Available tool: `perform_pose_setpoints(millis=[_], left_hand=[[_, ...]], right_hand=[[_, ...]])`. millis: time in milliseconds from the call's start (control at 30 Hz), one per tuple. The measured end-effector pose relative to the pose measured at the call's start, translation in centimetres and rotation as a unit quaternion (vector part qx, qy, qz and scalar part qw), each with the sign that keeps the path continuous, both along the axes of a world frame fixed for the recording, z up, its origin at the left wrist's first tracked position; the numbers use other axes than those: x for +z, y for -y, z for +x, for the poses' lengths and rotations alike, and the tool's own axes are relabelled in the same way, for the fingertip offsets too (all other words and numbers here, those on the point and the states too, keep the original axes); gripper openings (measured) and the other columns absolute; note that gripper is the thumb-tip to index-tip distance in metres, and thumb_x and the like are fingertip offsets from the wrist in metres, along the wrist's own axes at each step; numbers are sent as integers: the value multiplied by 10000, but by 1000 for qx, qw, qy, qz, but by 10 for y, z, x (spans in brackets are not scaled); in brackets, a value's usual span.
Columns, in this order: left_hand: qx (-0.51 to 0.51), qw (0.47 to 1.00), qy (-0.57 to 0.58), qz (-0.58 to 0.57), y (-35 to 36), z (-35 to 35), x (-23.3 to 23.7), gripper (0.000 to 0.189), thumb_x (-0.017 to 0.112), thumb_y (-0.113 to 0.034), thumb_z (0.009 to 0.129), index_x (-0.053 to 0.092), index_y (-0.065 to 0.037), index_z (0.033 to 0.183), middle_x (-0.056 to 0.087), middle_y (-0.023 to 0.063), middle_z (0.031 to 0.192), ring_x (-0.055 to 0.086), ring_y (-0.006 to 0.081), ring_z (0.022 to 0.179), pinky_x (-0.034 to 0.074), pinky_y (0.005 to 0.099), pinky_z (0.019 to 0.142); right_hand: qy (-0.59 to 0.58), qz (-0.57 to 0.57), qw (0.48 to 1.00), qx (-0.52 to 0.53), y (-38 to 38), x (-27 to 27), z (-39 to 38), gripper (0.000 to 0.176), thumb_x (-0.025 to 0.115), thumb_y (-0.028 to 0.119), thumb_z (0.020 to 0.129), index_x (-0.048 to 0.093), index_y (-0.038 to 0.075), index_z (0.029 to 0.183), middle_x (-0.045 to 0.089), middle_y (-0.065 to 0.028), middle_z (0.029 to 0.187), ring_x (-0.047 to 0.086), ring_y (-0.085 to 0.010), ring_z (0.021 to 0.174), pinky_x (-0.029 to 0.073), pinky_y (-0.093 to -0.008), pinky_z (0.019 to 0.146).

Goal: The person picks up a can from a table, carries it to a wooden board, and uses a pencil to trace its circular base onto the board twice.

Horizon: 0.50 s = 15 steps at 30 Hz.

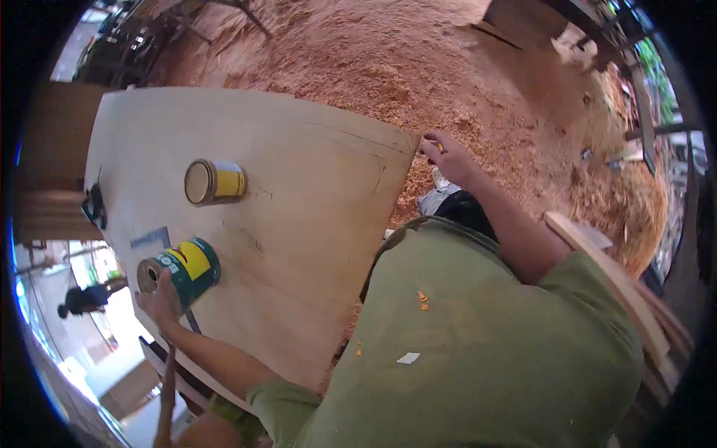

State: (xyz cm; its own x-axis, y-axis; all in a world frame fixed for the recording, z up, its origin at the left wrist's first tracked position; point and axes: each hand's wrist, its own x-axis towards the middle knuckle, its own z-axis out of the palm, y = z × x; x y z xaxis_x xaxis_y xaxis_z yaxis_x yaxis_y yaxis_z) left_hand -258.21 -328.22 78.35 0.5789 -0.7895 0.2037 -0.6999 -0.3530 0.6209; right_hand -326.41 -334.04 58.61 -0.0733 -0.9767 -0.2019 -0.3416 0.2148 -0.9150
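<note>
My left hand (160, 302) grips the lower edge of a green can (190, 273) with a yellow label, which stands on a large pale wooden board (299, 187). My right hand (442, 155) is at the board's right corner, its fingers closed around a small yellow-orange thing that looks like a pencil (439, 146). A smaller can (216, 181) with a yellow and white label is farther up the board. Partly under the green can lies a metal square (151, 239). Pencil lines run along the board near the right corner.
A dark object (94, 207) rests at the board's left edge. Wood shavings (336, 60) cover the ground beyond. Another person's forearm (167, 392) and head show at the lower left; a distant person (86, 299) is at the left. Planks (612, 276) lie at the right.
</note>
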Motion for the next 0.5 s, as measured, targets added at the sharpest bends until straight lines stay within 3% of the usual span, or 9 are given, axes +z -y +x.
perform_pose_setpoints(millis=[67, 167, 200, 267, 333, 400, 433, 500], left_hand=[[14, 999, -34, 8, 6, 12, -10, 1022, 888, -532, 680, 533, 106, 1396, 603, 267, 1346, 612, 390, 1181, 474, 435, 1054], [61, 979, 194, 13, 23, 28, -24, 1177, 882, -672, 604, 519, 125, 1391, 558, 291, 1397, 575, 448, 1236, 468, 464, 1068], [46, 980, 193, 11, 29, 19, -17, 1177, 882, -672, 604, 519, 125, 1391, 558, 291, 1397, 575, 448, 1236, 468, 464, 1068], [194, 978, 74, 9, 26, -4, -9, 1111, 853, -683, 660, 538, 98, 1384, 497, 278, 1460, 520, 404, 1314, 448, 450, 1086], [224, 961, 45, -158, 11, -2, -14, 933, 799, -640, 781, 571, 68, 1345, 539, 270, 1390, 529, 389, 1287, 447, 472, 1078], [200, 857, 231, -416, -8, -38, -25, 718, 732, -545, 895, 606, 54, 1270, 612, 257, 1231, 595, 396, 1160, 474, 510, 1018], [191, 841, 285, -419, -21, -43, -35, 661, 710, -512, 920, 612, 54, 1246, 612, 257, 1193, 607, 402, 1113, 480, 519, 992], [188, 812, 359, -419, -50, -23, -72, 580, 682, -464, 948, 619, 58, 1194, 610, 255, 1150, 618, 405, 1067, 488, 520, 954]], right_hand=[[84, 65, 994, -31, -8, 12, 3, 451, 591, 345, 1043, 563, 24, 1358, 693, -114, 1112, 657, -155, 874, 536, -314, 776], [152, 102, 977, -112, -12, 21, 15, 442, 562, 401, 1046, 579, 69, 1337, 711, -78, 1073, 666, -148, 858, 528, -302, 749], [186, 131, 963, -144, -12, 16, 18, 430, 558, 411, 1045, 583, 87, 1328, 716, -69, 1068, 674, -150, 862, 529, -306, 743], [245, 136, 944, -172, -5, 4, 24, 416, 570, 418, 1036, 610, 79, 1272, 711, -54, 1041, 668, -148, 822, 529, -306, 709], [301, 136, 924, -191, 1, 1, 32, 406, 582, 425, 1026, 637, 70, 1217, 707, -38, 1014, 663, -146, 783, 530, -307, 674], [298, 145, 929, -165, 2, 0, 41, 367, 591, 420, 1021, 660, 94, 1175, 708, -28, 990, 664, -141, 756, 537, -314, 663], [267, 152, 930, -200, 1, -5, 47, 399, 626, 516, 981, 703, 127, 1024, 717, -36, 907, 695, -173, 777, 573, -363, 716], [260, 115, 933, -222, 1, -18, 56, 419, 624, 527, 979, 699, 117, 1029, 714, -36, 905, 693, -172, 770, 577, -361, 709]])
